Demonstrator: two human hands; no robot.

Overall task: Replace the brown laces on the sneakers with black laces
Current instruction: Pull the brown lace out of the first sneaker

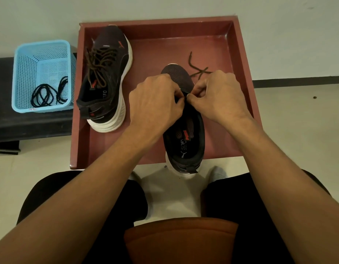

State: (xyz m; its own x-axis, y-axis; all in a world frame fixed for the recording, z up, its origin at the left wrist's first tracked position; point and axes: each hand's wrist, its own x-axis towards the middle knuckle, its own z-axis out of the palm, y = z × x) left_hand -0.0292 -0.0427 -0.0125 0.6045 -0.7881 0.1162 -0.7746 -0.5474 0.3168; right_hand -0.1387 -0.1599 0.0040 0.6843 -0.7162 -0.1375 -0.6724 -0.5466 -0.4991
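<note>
Two dark sneakers with white soles stand in a red tray (239, 54). The left sneaker (106, 79) still carries brown laces (100, 63). The right sneaker (184, 130) sits at the tray's near edge, heel toward me. My left hand (155, 100) and my right hand (218, 94) meet over its eyelets, fingertips pinching a thin dark lace; its colour is unclear under my fingers. A loose brown lace end (197, 67) trails past the toe behind my right hand. Black laces (48, 92) lie coiled in a blue basket (27, 54).
The basket rests on a dark bench (31, 126) left of the tray. A pale wall rises behind, with light floor to the right. My knees in black shorts and an orange seat (180, 241) fill the bottom of the view.
</note>
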